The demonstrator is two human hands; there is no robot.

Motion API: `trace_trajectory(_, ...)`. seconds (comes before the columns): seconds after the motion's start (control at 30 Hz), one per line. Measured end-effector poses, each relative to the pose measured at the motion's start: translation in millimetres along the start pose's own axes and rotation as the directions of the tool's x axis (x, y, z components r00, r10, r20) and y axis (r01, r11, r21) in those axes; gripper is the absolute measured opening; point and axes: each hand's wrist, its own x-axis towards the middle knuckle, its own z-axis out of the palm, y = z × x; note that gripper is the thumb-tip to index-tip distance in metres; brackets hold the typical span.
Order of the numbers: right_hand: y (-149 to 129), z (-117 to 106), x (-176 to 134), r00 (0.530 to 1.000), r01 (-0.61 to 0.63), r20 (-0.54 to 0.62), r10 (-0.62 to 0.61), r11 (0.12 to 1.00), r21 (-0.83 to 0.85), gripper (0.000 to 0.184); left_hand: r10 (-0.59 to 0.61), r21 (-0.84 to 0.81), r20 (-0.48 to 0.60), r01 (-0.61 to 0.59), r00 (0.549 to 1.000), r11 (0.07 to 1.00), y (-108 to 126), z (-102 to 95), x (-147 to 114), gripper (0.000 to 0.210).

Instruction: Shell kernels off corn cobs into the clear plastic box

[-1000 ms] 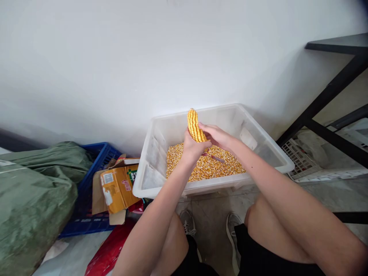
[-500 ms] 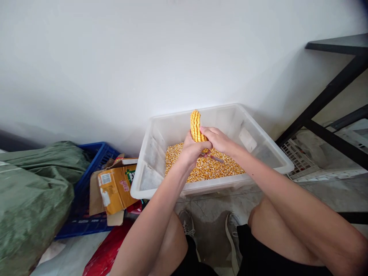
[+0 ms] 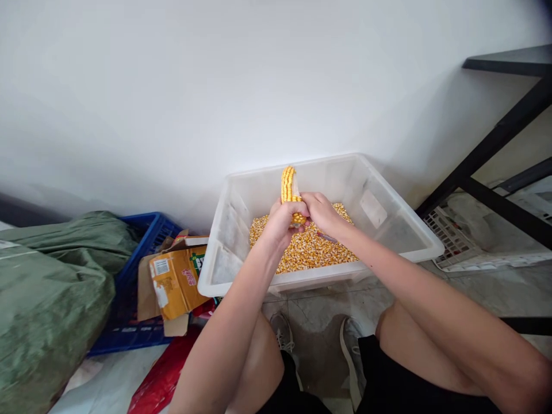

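Note:
My left hand (image 3: 282, 221) is wrapped round the lower part of an ear of corn (image 3: 288, 183), which stands roughly upright above a translucent plastic tub (image 3: 401, 213). Yellow kernels cover most of the ear, and a pale bare strip shows down its right side. Closed against that side is my right hand (image 3: 321, 211), with its thumb at the ear; its other fingers are partly hidden. Loose corn kernels (image 3: 310, 253) spread over the tub's floor below both hands. A thin tool (image 3: 328, 237) with a reddish end seems to lie on them, partly hidden by my right hand.
A white wall rises behind the tub. To the left are a blue crate (image 3: 125, 322), flattened cardboard boxes (image 3: 176, 282), a green sack (image 3: 52, 299) and a red bag (image 3: 164, 374). A black metal frame (image 3: 495, 138) and a white basket (image 3: 452, 244) stand at the right.
The ear has turned in my hands and shifted slightly left, so a bare strip now shows on its right side. My right thumb has moved lower along it.

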Motion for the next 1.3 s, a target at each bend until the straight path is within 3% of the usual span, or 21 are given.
trace_trajectory(0.13, -2.9, -2.2, 4.4, 0.983, -0.177, 0.004, 0.182, 0.951, 0.253, 0.023, -0.001, -0.025, -0.027, 0.0, 1.0, 1.0, 1.9, 0.8, -1.3, 0.043)
trace_trajectory(0.2, -4.6, -7.2, 6.4, 0.97, -0.234, 0.004, 0.244, 0.926, 0.297, 0.02, -0.01, -0.068, -0.029, 0.008, 1.0, 0.998, 4.1, 0.2, -3.5, 0.048)
trace_trajectory(0.37, -10.8, -25.1, 12.1, 0.943, -0.205, -0.218, 0.252, 0.955, 0.216, 0.03, -0.078, -0.146, -0.025, 0.074, 0.997, 0.987, 10.3, -2.2, -8.3, 0.042)
trace_trajectory(0.5, -21.8, -41.0, 12.5, 0.943, -0.188, -0.213, 0.257, 0.935, 0.3, 0.022, -0.088, -0.122, -0.024, 0.085, 0.996, 0.989, 10.0, 0.2, -9.0, 0.042)
trace_trajectory(0.6, -30.2, -47.5, 8.2, 0.972, -0.158, -0.111, 0.207, 0.926, 0.341, 0.012, -0.028, -0.07, -0.009, 0.027, 1.0, 0.997, 7.4, 4.4, -9.6, 0.039)
trace_trajectory(0.8, -33.5, -34.8, 2.4, 0.993, -0.116, 0.006, 0.12, 0.942, 0.314, 0.029, 0.174, 0.126, -0.021, -0.17, 0.985, 0.977, -0.4, 10.8, -8.6, 0.037)
trace_trajectory(0.93, -28.0, -22.6, 4.1, 0.996, -0.071, -0.033, 0.083, 0.958, 0.276, 0.034, 0.192, 0.184, 0.008, -0.19, 0.981, 0.964, -4.5, 11.5, -6.0, 0.033)
trace_trajectory(1.1, -27.5, -11.9, 4.0, 0.993, -0.052, -0.087, 0.077, 0.964, 0.262, 0.032, 0.188, 0.081, 0.049, -0.192, 0.981, 0.978, -5.8, 9.5, -4.0, 0.036)
trace_trajectory(1.2, -26.4, -9.5, 8.6, 0.98, -0.099, -0.133, 0.147, 0.944, 0.314, 0.032, 0.304, 0.234, -0.021, -0.291, 0.952, 0.928, -8.5, 8.5, -5.1, 0.039)
trace_trajectory(1.3, -21.9, -11.0, 18.2, 0.95, -0.188, -0.17, 0.262, 0.915, 0.358, 0.043, 0.407, 0.487, -0.058, -0.33, 0.912, 0.809, -12.7, 10.5, -9.4, 0.039)
